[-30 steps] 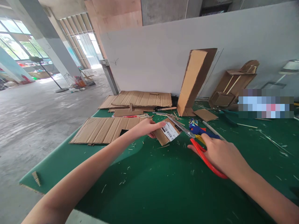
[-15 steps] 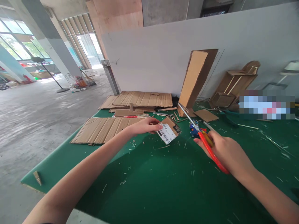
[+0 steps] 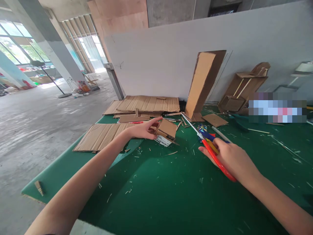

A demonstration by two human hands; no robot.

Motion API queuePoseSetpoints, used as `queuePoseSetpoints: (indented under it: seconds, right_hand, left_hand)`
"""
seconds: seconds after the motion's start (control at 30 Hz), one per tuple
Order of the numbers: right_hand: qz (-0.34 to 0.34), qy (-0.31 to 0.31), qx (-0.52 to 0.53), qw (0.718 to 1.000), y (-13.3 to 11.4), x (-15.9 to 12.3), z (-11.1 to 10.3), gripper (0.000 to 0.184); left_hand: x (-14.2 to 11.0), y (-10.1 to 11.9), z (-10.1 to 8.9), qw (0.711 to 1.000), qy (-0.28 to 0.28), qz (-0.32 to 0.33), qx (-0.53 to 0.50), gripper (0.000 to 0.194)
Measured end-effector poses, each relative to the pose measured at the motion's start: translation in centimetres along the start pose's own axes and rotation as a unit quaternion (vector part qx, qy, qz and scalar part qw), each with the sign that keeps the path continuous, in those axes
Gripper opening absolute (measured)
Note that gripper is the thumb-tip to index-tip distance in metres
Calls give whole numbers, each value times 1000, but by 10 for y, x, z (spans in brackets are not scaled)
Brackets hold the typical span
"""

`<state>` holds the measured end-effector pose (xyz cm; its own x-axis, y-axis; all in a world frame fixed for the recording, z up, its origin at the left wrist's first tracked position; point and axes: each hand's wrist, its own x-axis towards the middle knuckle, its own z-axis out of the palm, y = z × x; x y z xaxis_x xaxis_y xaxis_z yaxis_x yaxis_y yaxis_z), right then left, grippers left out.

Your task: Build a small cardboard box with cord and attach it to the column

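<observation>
My left hand (image 3: 144,129) reaches over the green table and grips the left side of a small cardboard box (image 3: 167,127), thumb low and index finger stretched above. A white printed label (image 3: 163,140) shows on the box's near side; the other fingers are partly hidden behind it. On the right, my right hand (image 3: 231,158) is closed around the red and yellow handles of a pair of scissors (image 3: 206,143), whose blades point up and left. Just beyond the scissors lies a blue object (image 3: 205,133), partly covered by them.
Corrugated cardboard sheets (image 3: 102,137) lie at the left and back of the green table (image 3: 146,195). A tall cardboard form (image 3: 199,85) stands near the grey wall, beside a flat cardboard square (image 3: 215,119). Farther right stands a cardboard model (image 3: 241,86). Scraps litter the tabletop.
The small box has shifted left and turned in my left hand, so its plain brown top now shows and the label tilts away below. The scissors have moved slightly left.
</observation>
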<state>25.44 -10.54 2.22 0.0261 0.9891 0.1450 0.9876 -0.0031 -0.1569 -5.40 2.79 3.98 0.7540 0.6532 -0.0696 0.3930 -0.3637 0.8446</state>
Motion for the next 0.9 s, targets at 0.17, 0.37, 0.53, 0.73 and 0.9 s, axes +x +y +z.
queuePoseSetpoints:
  seconds: [0.17, 0.37, 0.53, 0.73, 0.9]
  right_hand:
    - [-10, 23, -8, 1000, 3, -1, 3, 54]
    - [-1, 20, -5, 1000, -1, 0, 4, 53]
    - [6, 1, 2, 1000, -2, -1, 2, 50]
    - [12, 24, 31, 999, -1, -1, 4, 52]
    - [75, -1, 236, 969, -5, 1, 3, 48]
  left_hand:
    - [-4, 0, -6, 998, 4, 8, 62, 102]
    - [-7, 5, -10, 998, 45, -44, 6, 84]
    - [2, 22, 10, 992, 77, -92, 44, 63]
    - [-5, 22, 3, 997, -17, -39, -61, 77]
    - [-6, 10, -5, 998, -44, 19, -34, 82]
